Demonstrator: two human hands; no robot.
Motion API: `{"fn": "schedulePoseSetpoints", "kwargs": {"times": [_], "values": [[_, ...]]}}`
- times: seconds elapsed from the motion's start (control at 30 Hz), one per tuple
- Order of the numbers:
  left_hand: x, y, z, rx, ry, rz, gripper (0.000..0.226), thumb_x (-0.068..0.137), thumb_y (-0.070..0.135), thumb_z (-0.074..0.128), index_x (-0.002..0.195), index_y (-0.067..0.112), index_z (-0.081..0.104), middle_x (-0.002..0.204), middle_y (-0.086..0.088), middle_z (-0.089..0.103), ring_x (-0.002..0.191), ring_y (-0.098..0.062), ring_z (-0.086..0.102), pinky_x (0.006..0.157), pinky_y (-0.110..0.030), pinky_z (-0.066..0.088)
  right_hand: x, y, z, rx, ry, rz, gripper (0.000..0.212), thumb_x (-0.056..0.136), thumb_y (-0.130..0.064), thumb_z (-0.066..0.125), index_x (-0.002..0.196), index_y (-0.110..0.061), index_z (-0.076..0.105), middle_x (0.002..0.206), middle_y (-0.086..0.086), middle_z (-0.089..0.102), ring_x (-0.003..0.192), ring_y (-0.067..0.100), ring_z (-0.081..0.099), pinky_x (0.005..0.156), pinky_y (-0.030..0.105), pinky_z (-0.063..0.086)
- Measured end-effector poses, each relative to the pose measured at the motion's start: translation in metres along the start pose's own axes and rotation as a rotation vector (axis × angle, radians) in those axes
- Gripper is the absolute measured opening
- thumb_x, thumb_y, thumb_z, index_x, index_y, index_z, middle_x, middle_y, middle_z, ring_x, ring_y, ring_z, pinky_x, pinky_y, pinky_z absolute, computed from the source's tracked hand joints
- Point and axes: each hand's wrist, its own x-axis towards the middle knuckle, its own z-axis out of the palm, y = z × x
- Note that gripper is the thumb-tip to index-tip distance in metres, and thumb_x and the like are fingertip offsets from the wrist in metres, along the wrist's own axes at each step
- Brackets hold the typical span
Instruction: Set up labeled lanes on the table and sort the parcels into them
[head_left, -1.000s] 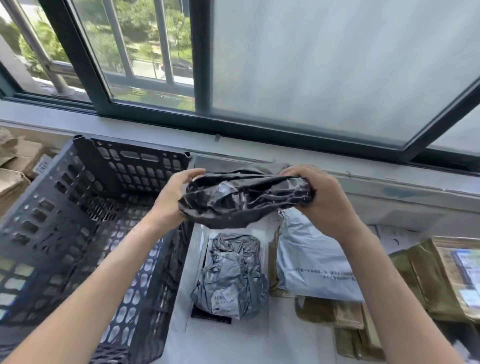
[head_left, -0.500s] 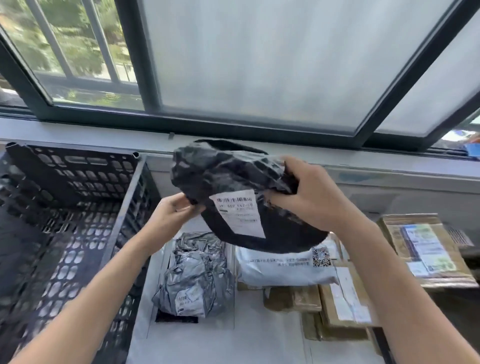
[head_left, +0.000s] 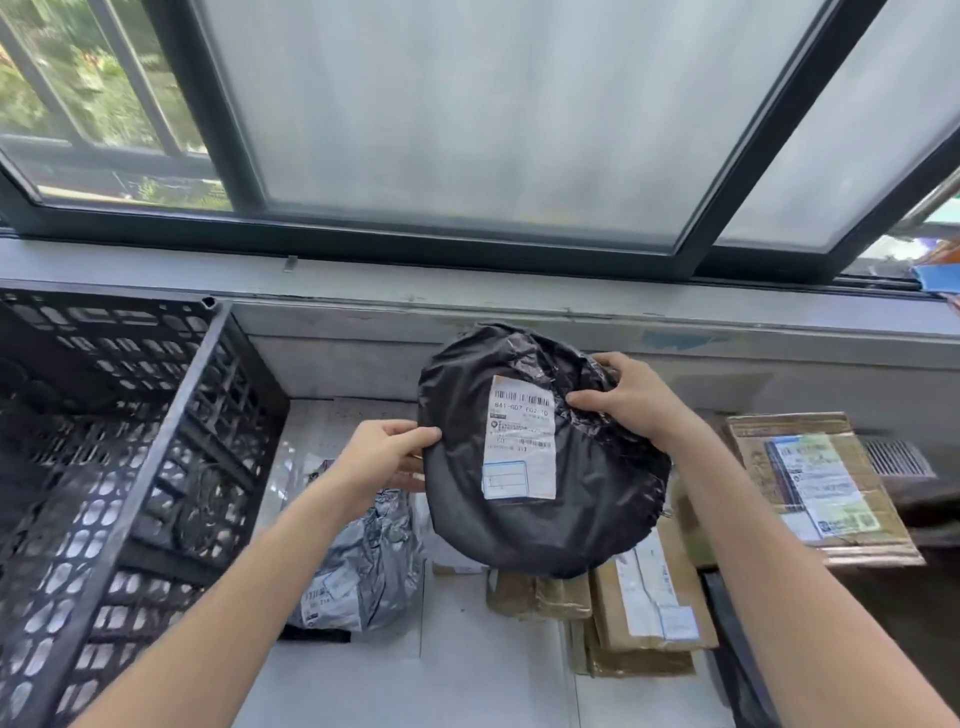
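A black parcel (head_left: 582, 499), round in outline and wrapped in crinkled plastic film, is held up in the air above the desk (head_left: 467, 675) by both hands. Its left edge is pinched by the left hand (head_left: 384, 457): the thumb is laid on the front face and the other fingers are curled behind the film. Its upper right edge is gripped by the right hand (head_left: 631, 400), with the fingers bent over the top of the parcel and the thumb pressed on the front, just beside the label. The white shipping label (head_left: 519, 439) is turned toward the camera; a barcode and some printed lines are seen on it (the small text cannot be read surely).

Under the held parcel, several other parcels are laid on the white desk. A grey crumpled parcel (head_left: 363, 566) is placed at the left, near the crate. Brown cardboard parcels (head_left: 649, 597) wrapped with tape are stacked at the right of it, partly hidden by the black parcel. A further cardboard box (head_left: 815, 483) with a printed label is seen farther right, apart from the stack. A black plastic crate (head_left: 130, 467) with perforated walls is stood at the left side of the desk. Behind all, a dark-framed window (head_left: 467, 130) with frosted panes is seen.
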Motion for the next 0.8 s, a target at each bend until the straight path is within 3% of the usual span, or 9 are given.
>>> {"fn": "schedulePoseSetpoints", "kwargs": {"times": [0.03, 0.13, 0.27, 0.43, 0.63, 0.8], "values": [[0.002, -0.004, 0.003, -0.006, 0.017, -0.028, 0.011, 0.088, 0.017, 0.073, 0.084, 0.009, 0.078, 0.081, -0.011, 0.075, 0.060, -0.020, 0.070, 0.053, -0.029, 0.056, 0.004, 0.007, 0.002, 0.002, -0.009, 0.014, 0.071, 0.074, -0.030, 0.088, 0.136, -0.018, 0.056, 0.122, 0.002, 0.068, 0.103, 0.018, 0.066, 0.092, 0.033, 0.053], [0.006, -0.015, 0.009, -0.017, 0.055, -0.093, 0.014, 0.088, 0.017, 0.073, 0.093, 0.003, 0.074, 0.075, -0.008, 0.073, 0.057, -0.018, 0.069, 0.052, -0.029, 0.056, 0.011, 0.022, 0.010, -0.001, -0.047, 0.038, 0.067, 0.075, -0.031, 0.088, 0.133, -0.020, 0.057, 0.116, -0.004, 0.067, 0.089, 0.003, 0.064, 0.070, 0.019, 0.049], [0.011, -0.025, 0.013, -0.012, 0.086, -0.123, 0.018, 0.089, 0.019, 0.074, 0.094, 0.002, 0.073, 0.071, -0.006, 0.073, 0.055, -0.017, 0.068, 0.052, -0.028, 0.055, 0.015, 0.038, 0.022, 0.020, -0.062, 0.073, 0.066, 0.078, -0.030, 0.086, 0.135, -0.018, 0.055, 0.109, -0.005, 0.067, 0.086, 0.004, 0.064, 0.069, 0.021, 0.047], [0.020, -0.032, 0.017, 0.002, 0.101, -0.130, 0.020, 0.091, 0.020, 0.072, 0.098, 0.002, 0.072, 0.081, -0.009, 0.076, 0.060, -0.018, 0.069, 0.059, -0.030, 0.058, 0.017, 0.047, 0.029, 0.036, -0.060, 0.075, 0.065, 0.080, -0.028, 0.084, 0.137, -0.016, 0.055, 0.118, 0.000, 0.068, 0.096, 0.015, 0.064, 0.084, 0.025, 0.044], [0.023, -0.032, 0.011, -0.025, 0.096, -0.124, 0.020, 0.089, 0.020, 0.073, 0.100, 0.005, 0.069, 0.066, 0.000, 0.072, 0.050, -0.015, 0.066, 0.047, -0.026, 0.053, 0.019, 0.046, 0.021, -0.084, -0.086, 0.039, 0.076, 0.082, -0.041, 0.079, 0.148, -0.020, 0.046, 0.145, 0.002, 0.055, 0.131, 0.023, 0.052, 0.106, 0.035, 0.042], [0.018, -0.027, -0.001, -0.019, 0.190, -0.065, 0.028, 0.088, 0.032, 0.074, 0.101, 0.008, 0.071, 0.084, -0.009, 0.077, 0.068, -0.020, 0.072, 0.055, -0.030, 0.056, 0.012, 0.037, 0.012, -0.163, -0.031, 0.000, 0.079, 0.088, -0.054, 0.068, 0.153, -0.022, 0.038, 0.152, 0.003, 0.048, 0.138, 0.022, 0.046, 0.110, 0.038, 0.037]]}}
